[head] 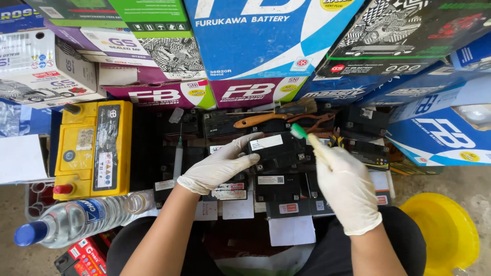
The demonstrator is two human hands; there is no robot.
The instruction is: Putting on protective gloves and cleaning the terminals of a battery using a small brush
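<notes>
While your gloved left hand [219,166] clasps the small black battery [276,148] from its left side, your right hand [348,186] grips a toothbrush [306,137], bristles tilted up-left, just right of it.

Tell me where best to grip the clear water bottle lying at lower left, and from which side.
Grip the water bottle around its clear middle, from above. It lies on its side, blue cap toward the lower left, beside the yellow battery, so the rounded body is the open part; the cap end is narrow.
</notes>
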